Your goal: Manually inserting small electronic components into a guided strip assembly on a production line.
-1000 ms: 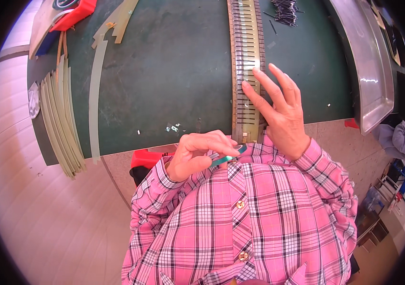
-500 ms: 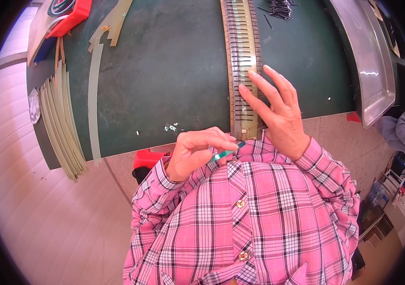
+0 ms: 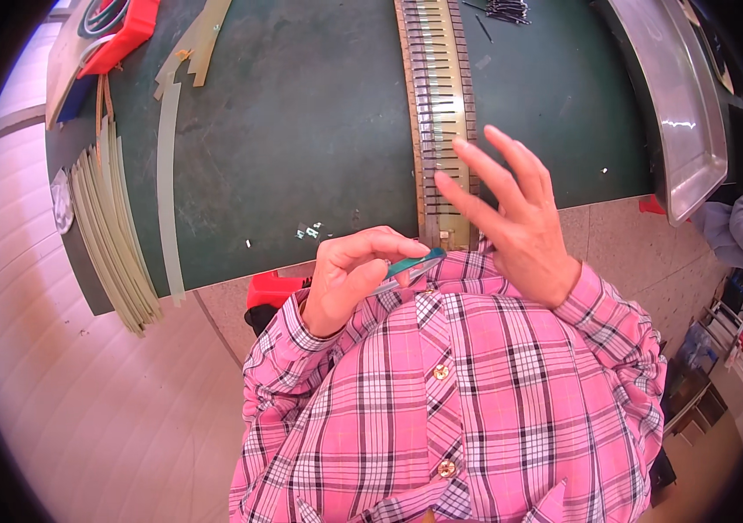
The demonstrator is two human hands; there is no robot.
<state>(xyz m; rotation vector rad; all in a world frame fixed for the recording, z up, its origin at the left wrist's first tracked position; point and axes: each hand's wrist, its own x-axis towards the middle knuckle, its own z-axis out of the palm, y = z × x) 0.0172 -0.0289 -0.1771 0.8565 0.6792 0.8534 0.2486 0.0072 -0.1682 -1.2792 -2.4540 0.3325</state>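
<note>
My left hand (image 3: 347,277) is closed in a pinch just beyond the table's near edge. It grips a glossy teal band (image 3: 415,261), seen almost edge-on, with a clear, shiny strip along its lower side; its full shape is partly hidden by the fingers. A long slotted fixture (image 3: 438,87) runs away from me across the table, with thin black pieces laid crosswise at even spacing over a pale yellowish strip. Over its near right side, my right hand (image 3: 524,218) is open with fingers spread and holds nothing. Whether its fingertips touch the fixture I cannot tell.
The dark green table (image 3: 302,113) carries a pile of black pin-like pieces (image 3: 507,10) at the far right. A metal tray (image 3: 681,131) lies along the right side. Pale strips (image 3: 110,227) overhang the left edge, near a red bin (image 3: 132,39). Small scraps (image 3: 309,232) lie near the front edge.
My right hand has drawn slightly toward me and right, its fingers shifting over the fixture. The teal band in my left hand has tilted, showing more of its clear strip.
</note>
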